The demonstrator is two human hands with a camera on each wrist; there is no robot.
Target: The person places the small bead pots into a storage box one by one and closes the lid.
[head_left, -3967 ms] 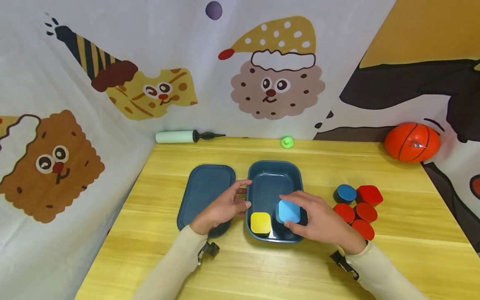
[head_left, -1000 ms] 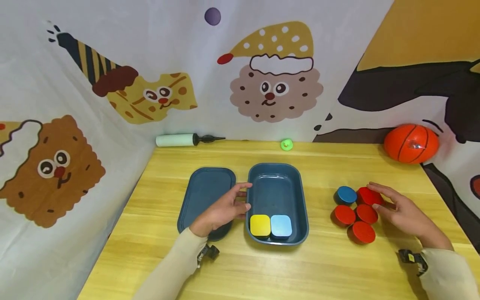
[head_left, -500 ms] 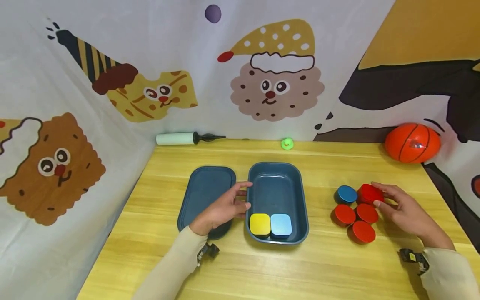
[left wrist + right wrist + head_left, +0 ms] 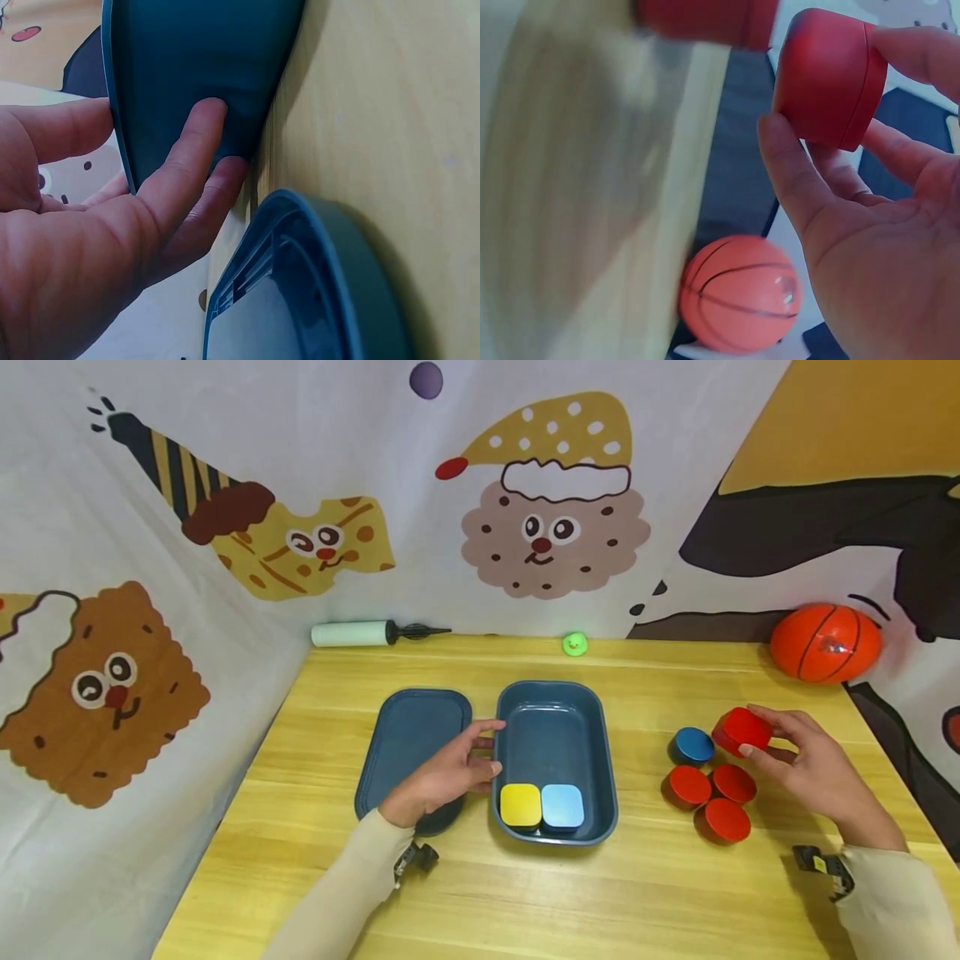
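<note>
My right hand (image 4: 813,768) pinches a small red rounded-square box (image 4: 742,730) between thumb and fingers, held above the table at the right. A seam rings the red box (image 4: 825,82) near one end in the right wrist view. My left hand (image 4: 442,777) touches the left side of a dark blue rectangular container (image 4: 547,743), its fingers lying against the outer wall (image 4: 180,67). Inside that container, at the near end, a yellow square box (image 4: 521,806) and a light blue square box (image 4: 562,806) sit side by side.
Several round tubs stand at the right: a blue one (image 4: 692,746) and red ones, including the nearest red tub (image 4: 724,821). A dark blue lid (image 4: 412,735) lies left of the container. Behind are a hand pump (image 4: 352,633), a green duck (image 4: 574,644) and an orange ball (image 4: 827,644).
The light blue box, in my right hand earlier, now sits beside the yellow one. My right hand has gone right, gripped the red box and lifted it. The left hand stays put.
</note>
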